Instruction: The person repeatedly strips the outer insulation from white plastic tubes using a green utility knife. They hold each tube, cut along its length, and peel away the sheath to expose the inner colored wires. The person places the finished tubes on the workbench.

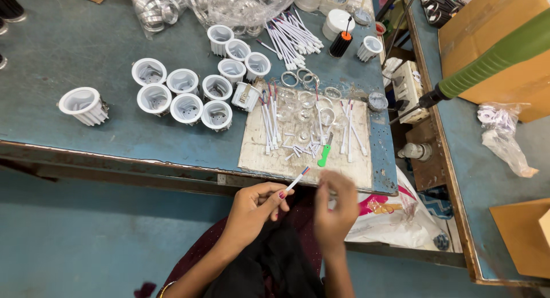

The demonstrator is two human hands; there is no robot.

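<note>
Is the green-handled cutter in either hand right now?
No. The green-handled cutter lies on the white board, while the left hand pinches a white wire and the right hand holds no tool.

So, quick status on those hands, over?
Left hand pinching white wire piece, coloured tips out. Right hand empty, fingers spread beside it. Green cutter lies on board ahead.

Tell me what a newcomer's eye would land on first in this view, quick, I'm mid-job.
First, the left hand at the bottom centre, pinching a short white wire piece with red and blue ends, the right hand blurred beside it. Next, the cluster of white ribbed round housings on the blue table. Then the green-handled tool jutting in from the upper right, and the small green cutter on the worn white board.
</note>
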